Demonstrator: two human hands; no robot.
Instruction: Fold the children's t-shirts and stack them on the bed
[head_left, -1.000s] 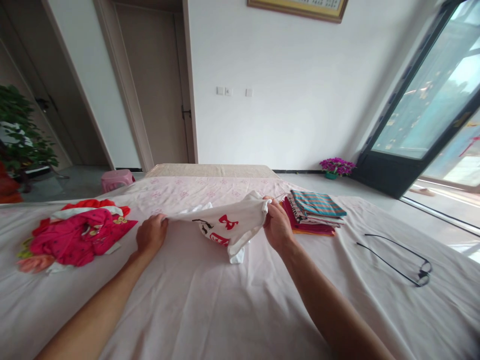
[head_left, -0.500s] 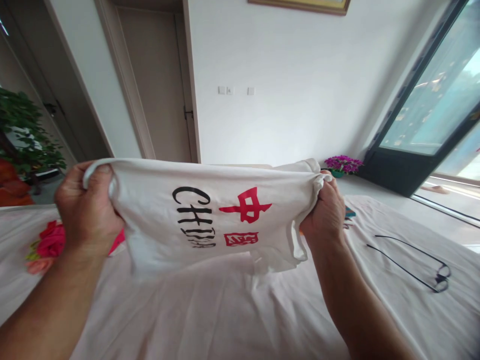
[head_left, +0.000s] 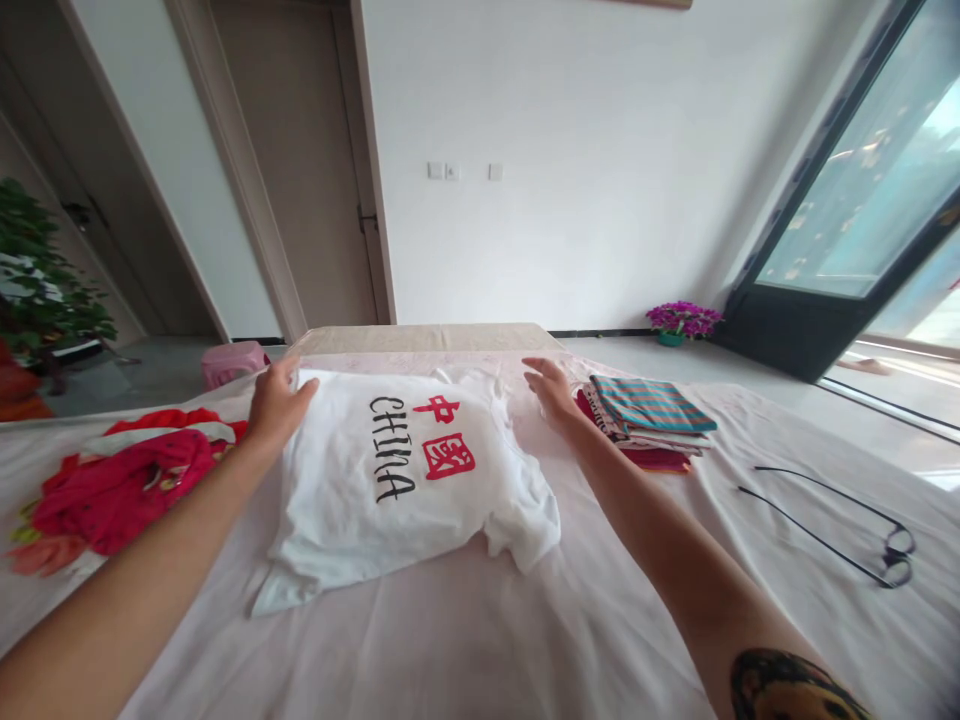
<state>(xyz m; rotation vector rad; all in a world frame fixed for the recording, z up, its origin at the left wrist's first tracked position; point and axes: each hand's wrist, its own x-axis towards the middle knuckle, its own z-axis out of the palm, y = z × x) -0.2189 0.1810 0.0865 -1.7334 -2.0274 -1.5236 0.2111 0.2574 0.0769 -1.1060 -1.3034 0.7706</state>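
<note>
A white T-shirt [head_left: 405, 500] with black "CHINA" lettering and red characters lies spread face up on the pale sheet-covered bed [head_left: 525, 640]. My left hand [head_left: 276, 405] rests on the shirt's far left corner, fingers curled over the edge. My right hand [head_left: 549, 388] hovers at the shirt's far right corner, fingers stretched out and holding nothing.
A heap of red and pink clothes [head_left: 112, 485] lies at the left. A folded stack with a striped teal cloth on top [head_left: 645, 420] sits right of my right hand. A black wire hanger [head_left: 832, 530] lies farther right. A pink stool [head_left: 231, 360] stands beyond the bed.
The shirt went from bunched between my hands, to held up stretched, to laid flat on the bed. My right hand has let go of it.
</note>
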